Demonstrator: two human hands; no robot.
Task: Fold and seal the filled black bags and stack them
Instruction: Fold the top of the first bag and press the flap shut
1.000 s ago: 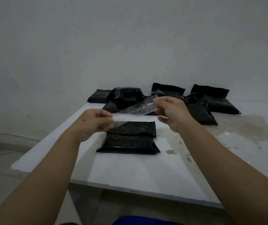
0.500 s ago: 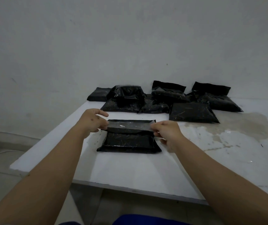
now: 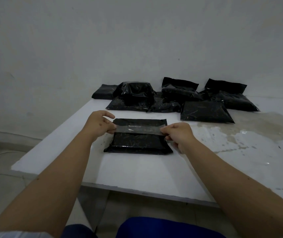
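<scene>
Stretching a strip of clear tape (image 3: 138, 130) between them, the left hand (image 3: 99, 123) and the right hand (image 3: 177, 134) each pinch one end with curled fingers, the left at the strip's left end, the right at its right end. The strip runs level across the folded black bag (image 3: 138, 136) that lies flat on the white counter (image 3: 137, 169) just in front of the person; whether the tape already touches the bag or hovers just above it is hard to tell from this angle. It crosses near the edge of the folded-over flap, with the bag's far part showing above it and its fuller near part below. Farther back, against the grey wall (image 3: 137, 40), a cluster of other black bags (image 3: 175, 98) lies close together, some overlapping and a few piled on one another, one of them (image 3: 205, 111) lying flat at the front right of the group. A wet patch (image 3: 257, 131) spreads over the counter to the right. No label, brand or writing can be read on any bag or on the tape.
</scene>
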